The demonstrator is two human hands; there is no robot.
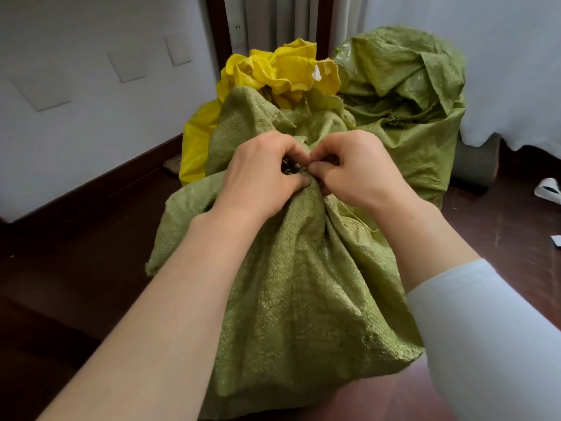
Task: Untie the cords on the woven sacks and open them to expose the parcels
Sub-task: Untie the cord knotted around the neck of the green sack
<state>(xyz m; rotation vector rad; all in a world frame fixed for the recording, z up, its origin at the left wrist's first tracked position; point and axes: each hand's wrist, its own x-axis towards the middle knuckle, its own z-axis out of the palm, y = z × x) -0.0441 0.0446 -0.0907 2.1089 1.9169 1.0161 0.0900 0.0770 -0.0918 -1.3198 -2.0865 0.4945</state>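
A green woven sack (291, 287) stands in front of me on the dark floor, its neck gathered tight. My left hand (264, 165) and my right hand (355, 168) meet at that neck, fingers pinched on a dark knotted cord (290, 171) that is mostly hidden between them. Behind it stands a yellow sack (282, 71) with its crumpled mouth spread loose. To the right rear stands a second green sack (403, 95), folded over at the top. No parcels show.
A white wall (76, 86) with a dark skirting board runs along the left. A white cloth (516, 71) hangs at the right, with a grey cylinder (476, 165) under it. A white slipper (548, 189) and a paper scrap (556, 240) lie on the floor at right.
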